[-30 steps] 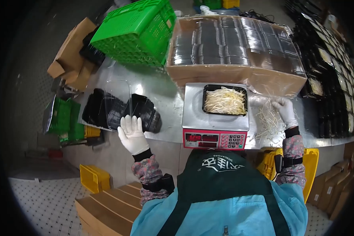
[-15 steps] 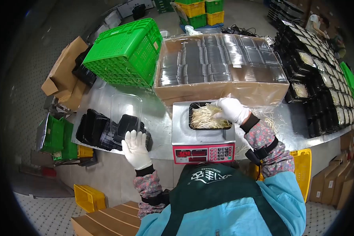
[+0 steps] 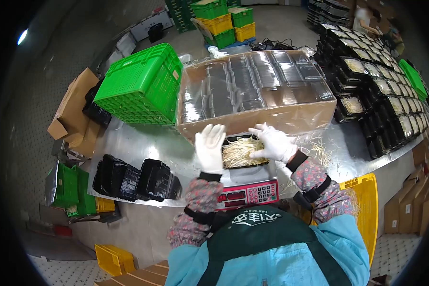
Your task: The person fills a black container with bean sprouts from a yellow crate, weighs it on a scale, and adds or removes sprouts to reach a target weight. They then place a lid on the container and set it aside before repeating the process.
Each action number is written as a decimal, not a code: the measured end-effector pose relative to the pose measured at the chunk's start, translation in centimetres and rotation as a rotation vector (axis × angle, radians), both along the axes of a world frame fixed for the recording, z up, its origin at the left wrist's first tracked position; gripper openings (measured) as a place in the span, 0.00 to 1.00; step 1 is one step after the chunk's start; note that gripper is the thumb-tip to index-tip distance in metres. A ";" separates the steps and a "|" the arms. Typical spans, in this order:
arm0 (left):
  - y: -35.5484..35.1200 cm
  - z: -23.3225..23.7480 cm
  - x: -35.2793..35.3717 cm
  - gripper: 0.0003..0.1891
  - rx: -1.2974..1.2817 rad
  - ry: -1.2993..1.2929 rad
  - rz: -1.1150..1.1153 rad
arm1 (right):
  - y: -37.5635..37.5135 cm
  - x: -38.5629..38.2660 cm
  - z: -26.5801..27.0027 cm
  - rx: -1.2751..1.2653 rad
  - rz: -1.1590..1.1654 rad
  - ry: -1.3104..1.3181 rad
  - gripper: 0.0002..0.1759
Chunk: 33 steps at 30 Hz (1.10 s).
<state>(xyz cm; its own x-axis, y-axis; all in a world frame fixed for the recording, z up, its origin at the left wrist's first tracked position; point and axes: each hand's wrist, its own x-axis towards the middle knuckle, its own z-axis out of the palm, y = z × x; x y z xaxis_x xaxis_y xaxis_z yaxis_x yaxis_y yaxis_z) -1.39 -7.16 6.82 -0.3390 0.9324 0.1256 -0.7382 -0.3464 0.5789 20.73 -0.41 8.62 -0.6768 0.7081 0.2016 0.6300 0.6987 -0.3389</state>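
My left hand [image 3: 210, 148], in a white glove, is held flat with its fingers stretched beside the left end of a black tray. Bean sprouts [image 3: 241, 151] fill that black tray [image 3: 247, 167], which sits on a scale [image 3: 248, 193] with a red keypad panel. Over the tray's right end is my gloved right hand [image 3: 275, 144], fingers apart, thumb tip at the sprouts; I see nothing held in it. The left sleeve covers part of the scale's display.
Empty black trays [image 3: 117, 177] stand at the left of the metal table [image 3: 128, 143]. Behind the scale is a carton [image 3: 257, 119] of clear lids, with a green crate [image 3: 138, 86] to its left. Filled trays [image 3: 381, 86] are stacked at right; loose sprouts [image 3: 317, 150] lie nearby.
My left hand has moved right, from the black trays to beside the sprout tray. The clear lid seen over those trays no longer shows there. My right hand's fingers have spread.
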 end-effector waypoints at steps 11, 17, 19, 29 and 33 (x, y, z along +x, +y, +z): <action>4.4 -8.1 5.9 0.30 -0.181 0.221 0.040 | 2.3 2.3 -4.6 0.001 0.038 -0.129 0.17; 4.5 -7.3 6.2 0.30 -0.223 0.143 0.031 | 2.2 7.0 -1.3 0.061 -0.080 0.047 0.12; 3.7 -5.3 5.5 0.30 -0.214 0.086 0.017 | 2.1 9.1 1.2 0.014 -0.166 0.067 0.11; -0.4 -5.8 0.0 0.33 -0.200 0.062 0.327 | 1.6 9.5 -3.4 0.071 -0.213 0.143 0.30; 1.5 -6.5 2.3 0.32 -0.205 0.233 0.357 | 0.0 -0.8 -4.5 0.099 0.089 0.382 0.30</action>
